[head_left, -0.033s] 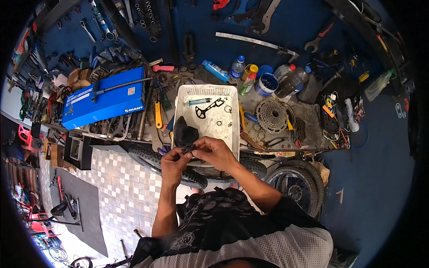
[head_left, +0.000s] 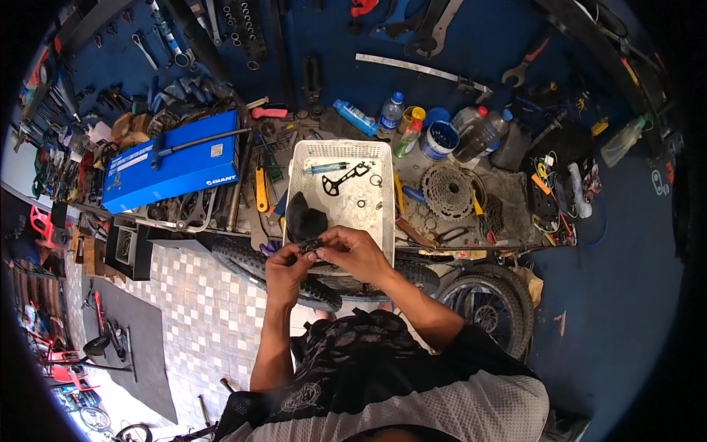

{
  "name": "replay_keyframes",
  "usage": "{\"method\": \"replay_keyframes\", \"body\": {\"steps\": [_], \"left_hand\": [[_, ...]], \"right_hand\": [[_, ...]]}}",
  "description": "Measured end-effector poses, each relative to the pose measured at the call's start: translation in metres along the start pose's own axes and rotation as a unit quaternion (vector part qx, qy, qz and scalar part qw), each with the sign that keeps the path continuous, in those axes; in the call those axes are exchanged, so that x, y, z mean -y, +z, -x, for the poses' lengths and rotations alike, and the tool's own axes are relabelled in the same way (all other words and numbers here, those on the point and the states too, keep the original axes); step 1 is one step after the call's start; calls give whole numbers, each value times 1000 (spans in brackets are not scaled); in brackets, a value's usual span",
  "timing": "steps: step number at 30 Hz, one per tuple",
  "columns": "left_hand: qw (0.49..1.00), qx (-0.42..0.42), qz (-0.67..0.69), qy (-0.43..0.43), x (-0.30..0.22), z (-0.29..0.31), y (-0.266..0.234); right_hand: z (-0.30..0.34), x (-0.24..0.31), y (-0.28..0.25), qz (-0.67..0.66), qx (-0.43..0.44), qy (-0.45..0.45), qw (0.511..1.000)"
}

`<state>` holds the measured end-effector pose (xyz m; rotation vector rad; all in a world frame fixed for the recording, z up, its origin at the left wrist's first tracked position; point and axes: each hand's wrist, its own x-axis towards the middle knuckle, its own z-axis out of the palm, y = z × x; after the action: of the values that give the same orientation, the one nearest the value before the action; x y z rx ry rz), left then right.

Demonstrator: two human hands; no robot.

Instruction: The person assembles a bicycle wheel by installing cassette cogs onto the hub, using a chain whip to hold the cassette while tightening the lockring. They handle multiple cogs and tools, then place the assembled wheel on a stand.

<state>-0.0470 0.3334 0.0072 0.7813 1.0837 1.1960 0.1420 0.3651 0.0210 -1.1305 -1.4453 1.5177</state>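
Over the near edge of a white plastic basket, both my hands meet around a small dark bicycle part; its exact kind is too small to tell. My left hand pinches it from the left, and my right hand grips it from the right with thumb and fingers. Fingers hide much of it. Inside the basket, beside my hands, lies a black cloth-like bundle. Farther in are a black derailleur cage plate, a syringe with blue liquid and several small rings.
Left of the basket, a hex-handled tool lies across a blue box. Bottles and a blue-white tub stand behind at right, near a cassette. Bicycle tyres sit below the bench edge. Tools hang on the blue wall.
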Motion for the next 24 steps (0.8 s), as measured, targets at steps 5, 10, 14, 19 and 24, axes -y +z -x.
{"method": "replay_keyframes", "body": {"steps": [5, 10, 14, 19, 24], "left_hand": [[1000, 1, -13, -9, -2, 1, -1], [1000, 19, 15, 5, 0, -6, -6], [999, 10, 48, 3, 2, -5, -9], [997, -8, 73, -18, 2, 0, -12], [998, -7, 66, -10, 1, 2, -17]], "right_hand": [[2, 9, 1, 43, -7, -7, 999], [-9, 10, -1, -36, 41, -7, 999], [-36, 10, -27, -34, 74, 32, 996], [-102, 10, -102, 396, -133, -20, 908], [-148, -10, -127, 727, -140, -86, 666]]}}
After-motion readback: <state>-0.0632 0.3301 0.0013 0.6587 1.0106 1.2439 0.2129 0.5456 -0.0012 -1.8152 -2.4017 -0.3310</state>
